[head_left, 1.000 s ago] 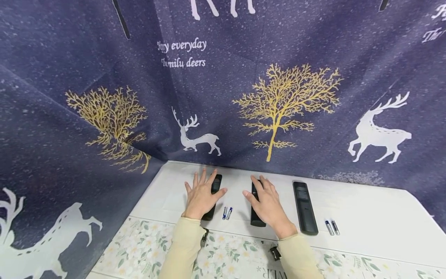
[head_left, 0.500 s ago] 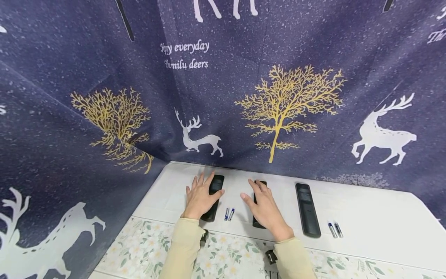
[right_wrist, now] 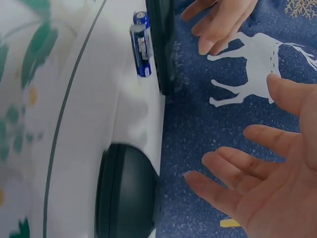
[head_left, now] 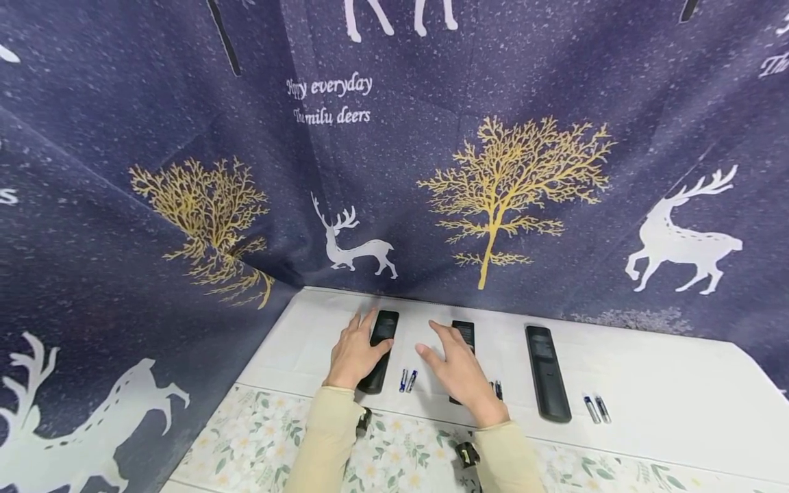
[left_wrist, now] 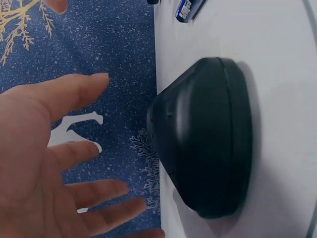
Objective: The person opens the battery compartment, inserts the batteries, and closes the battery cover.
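Note:
My left hand point(head_left: 354, 357) hovers over the left side of a black remote control point(head_left: 385, 324), fingers relaxed and spread, holding nothing. In the left wrist view a gap separates the palm from the rounded end of a remote. My right hand point(head_left: 459, 370) is above a second black remote control point(head_left: 464, 333), hiding much of its middle; its fingers are loosely bent and hold nothing. Two blue-and-silver batteries point(head_left: 411, 381) lie between the two remotes. Another pair of batteries point(head_left: 498, 390) shows partly behind the right wrist.
A third black remote control point(head_left: 548, 373) lies farther right, with two batteries point(head_left: 593, 409) beside it. The white tabletop point(head_left: 666, 383) meets a dark blue curtain point(head_left: 394, 171) at the back and left. A floral cloth point(head_left: 246, 438) covers the front.
My right hand has shifted left and toward me, uncovering more of the middle remote's far end and a battery pair. The left hand has barely moved. The head view has shifted slightly.

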A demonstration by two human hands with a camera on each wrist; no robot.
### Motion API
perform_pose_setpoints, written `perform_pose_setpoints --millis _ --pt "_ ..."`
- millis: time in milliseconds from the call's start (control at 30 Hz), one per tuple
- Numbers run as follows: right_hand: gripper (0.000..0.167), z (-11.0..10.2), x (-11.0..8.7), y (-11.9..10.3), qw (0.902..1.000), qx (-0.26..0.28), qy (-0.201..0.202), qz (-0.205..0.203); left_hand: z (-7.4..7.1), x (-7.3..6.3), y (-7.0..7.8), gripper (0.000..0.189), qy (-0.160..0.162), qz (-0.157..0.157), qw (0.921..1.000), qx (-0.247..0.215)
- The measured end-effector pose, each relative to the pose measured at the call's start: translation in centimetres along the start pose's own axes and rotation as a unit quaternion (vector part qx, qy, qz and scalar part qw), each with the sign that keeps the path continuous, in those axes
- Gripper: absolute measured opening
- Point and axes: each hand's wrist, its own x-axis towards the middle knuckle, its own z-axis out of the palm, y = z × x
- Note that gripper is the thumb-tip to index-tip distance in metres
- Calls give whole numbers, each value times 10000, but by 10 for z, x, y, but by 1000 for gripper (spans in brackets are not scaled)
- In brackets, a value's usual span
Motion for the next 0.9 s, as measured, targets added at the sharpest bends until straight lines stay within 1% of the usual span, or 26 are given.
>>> perform_pose_setpoints --millis 100,333,467,667,900 --pt "68 4 2 -2 10000 48 -8 -13 2 1 -1 78 15 -102 9999 25" --pt "65 11 5 -3 10000 83 -33 -40 4 4 -4 81 287 -309 9991 100" --pt "65 14 7 -4 9999 79 -95 -16 6 5 -8 82 294 -415 9987 72" --pt "64 19 11 -5 9997 66 -254 -5 9 6 -12 77 366 -575 9977 -53" --pt "63 21 17 -10 9993 -38 -377 -62 11 7 -13 78 290 -731 9968 -136"
